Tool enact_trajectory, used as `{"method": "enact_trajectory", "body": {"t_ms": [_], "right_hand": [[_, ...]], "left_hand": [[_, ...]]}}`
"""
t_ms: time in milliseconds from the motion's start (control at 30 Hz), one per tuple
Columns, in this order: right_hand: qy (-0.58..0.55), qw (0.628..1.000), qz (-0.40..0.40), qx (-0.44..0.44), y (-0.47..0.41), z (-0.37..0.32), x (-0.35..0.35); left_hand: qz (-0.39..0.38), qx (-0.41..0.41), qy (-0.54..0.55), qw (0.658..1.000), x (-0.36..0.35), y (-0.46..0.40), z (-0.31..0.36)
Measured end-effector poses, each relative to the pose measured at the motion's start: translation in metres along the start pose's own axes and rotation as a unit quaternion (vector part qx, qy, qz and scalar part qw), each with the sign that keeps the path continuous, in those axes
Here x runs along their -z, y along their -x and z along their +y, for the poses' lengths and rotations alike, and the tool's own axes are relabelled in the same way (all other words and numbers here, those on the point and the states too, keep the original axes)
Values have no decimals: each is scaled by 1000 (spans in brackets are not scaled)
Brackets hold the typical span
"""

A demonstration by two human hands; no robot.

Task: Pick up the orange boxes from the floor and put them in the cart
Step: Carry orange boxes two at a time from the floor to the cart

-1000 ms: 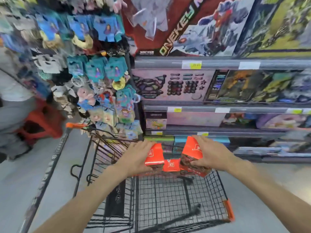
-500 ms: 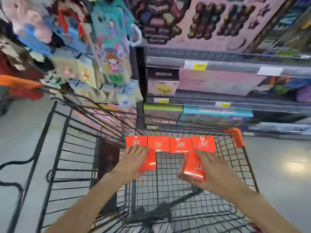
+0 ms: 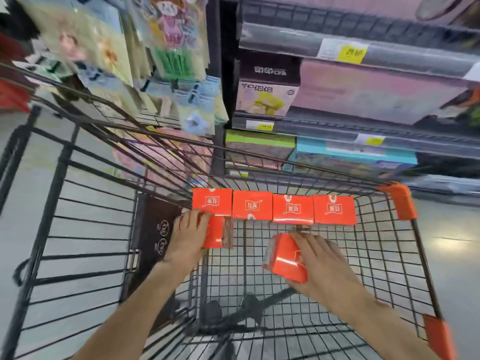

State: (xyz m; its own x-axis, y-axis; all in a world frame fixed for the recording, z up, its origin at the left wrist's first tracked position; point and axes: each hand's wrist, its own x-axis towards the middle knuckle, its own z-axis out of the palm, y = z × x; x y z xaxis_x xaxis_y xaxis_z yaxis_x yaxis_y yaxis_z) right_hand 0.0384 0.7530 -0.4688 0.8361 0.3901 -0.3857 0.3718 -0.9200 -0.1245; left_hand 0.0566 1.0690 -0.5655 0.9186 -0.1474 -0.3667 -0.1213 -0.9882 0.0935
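Possibly "红茶" on one orange box (image 3: 251, 205) (print blurred)

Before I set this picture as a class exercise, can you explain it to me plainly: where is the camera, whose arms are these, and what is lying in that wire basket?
The camera is worn on a person's head, looking forward and down, so the two bare arms are the wearer's own. They reach into a black wire shopping cart standing beside toy shelves in a shop. Four orange boxes already sit in a row along the cart's far end. The left hand holds a fifth orange box just under the row's left end. The right hand holds a sixth box, tilted, above the cart floor. Neither box is let go yet.
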Motion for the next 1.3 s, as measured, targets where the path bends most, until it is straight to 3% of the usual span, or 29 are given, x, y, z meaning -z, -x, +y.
{"method": "enact_trajectory", "body": {"t_ms": [433, 967, 1300], "right_hand": [[49, 997, -23, 62, -74, -46, -20], [95, 993, -31, 59, -104, -64, -77], [151, 973, -37, 170, -114, -58, -73]], "left_hand": [[-2, 40, 42, 998, -7, 2, 16], [22, 24, 56, 998, -21, 3, 12], [15, 36, 31, 999, -20, 2, 16]]}}
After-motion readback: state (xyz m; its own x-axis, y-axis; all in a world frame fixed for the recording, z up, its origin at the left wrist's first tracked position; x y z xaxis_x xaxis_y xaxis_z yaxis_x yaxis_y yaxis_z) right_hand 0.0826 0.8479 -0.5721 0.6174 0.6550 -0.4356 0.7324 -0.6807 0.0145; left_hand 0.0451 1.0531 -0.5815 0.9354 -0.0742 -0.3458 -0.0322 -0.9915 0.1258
